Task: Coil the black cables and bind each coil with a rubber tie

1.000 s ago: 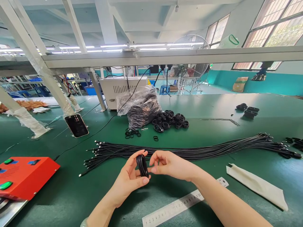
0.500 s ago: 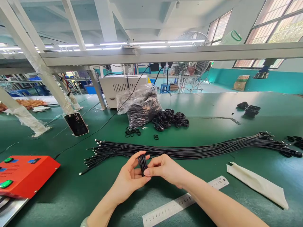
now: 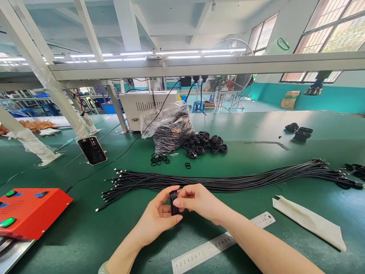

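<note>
Between my two hands is a small coiled black cable [image 3: 173,203], held upright above the green table. My left hand [image 3: 159,213] grips the coil from the left, forefinger over its top and thumb under its lower end. My right hand [image 3: 196,199] pinches the coil's right side between thumb and fingers. Just beyond my hands, a long bundle of straight black cables [image 3: 228,184] lies across the table, with metal plugs at its ends. A steel ruler [image 3: 199,255] lies under my right forearm.
Behind the bundle are several coiled cables [image 3: 207,142], a plastic bag of black cables [image 3: 172,131] and small black rings [image 3: 159,159]. A red machine [image 3: 31,213] stands at left, a phone [image 3: 92,150] near the frame leg. A pale folded strip [image 3: 309,222] lies at right.
The coil has turned more upright and shifted slightly right. My right thumb has moved up to the coil's middle, and both hands still hold it.
</note>
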`<control>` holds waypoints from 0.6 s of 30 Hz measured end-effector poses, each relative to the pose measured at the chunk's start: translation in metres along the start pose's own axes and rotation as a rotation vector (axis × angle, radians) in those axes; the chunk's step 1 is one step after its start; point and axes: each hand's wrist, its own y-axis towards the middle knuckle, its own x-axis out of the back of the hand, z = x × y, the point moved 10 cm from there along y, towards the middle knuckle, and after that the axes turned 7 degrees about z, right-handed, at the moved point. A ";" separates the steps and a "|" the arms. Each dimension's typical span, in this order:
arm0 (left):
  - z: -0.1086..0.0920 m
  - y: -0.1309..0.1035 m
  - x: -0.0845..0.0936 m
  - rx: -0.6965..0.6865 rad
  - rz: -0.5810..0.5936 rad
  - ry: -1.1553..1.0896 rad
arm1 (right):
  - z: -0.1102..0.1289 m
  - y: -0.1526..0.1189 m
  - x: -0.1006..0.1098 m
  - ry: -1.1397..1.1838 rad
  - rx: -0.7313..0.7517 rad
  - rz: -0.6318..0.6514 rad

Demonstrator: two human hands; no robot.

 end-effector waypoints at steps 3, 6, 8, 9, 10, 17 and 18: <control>0.001 -0.002 -0.004 0.042 0.037 -0.008 | -0.001 0.000 -0.004 0.057 -0.001 0.059; 0.000 -0.004 -0.007 0.078 0.068 -0.013 | -0.002 -0.001 -0.002 0.057 -0.012 0.069; 0.000 -0.004 -0.009 0.093 0.086 -0.014 | -0.002 -0.002 -0.001 0.045 -0.018 0.058; 0.000 -0.004 -0.009 0.099 0.090 -0.014 | -0.002 -0.002 -0.001 0.044 -0.021 0.058; 0.001 -0.004 -0.008 0.102 0.087 -0.014 | -0.003 -0.002 -0.001 0.045 -0.022 0.060; 0.011 -0.002 -0.001 0.097 0.058 -0.038 | -0.004 -0.002 -0.005 0.034 0.000 0.050; 0.012 -0.002 -0.001 0.097 0.060 -0.039 | -0.004 -0.002 -0.006 0.040 0.006 0.049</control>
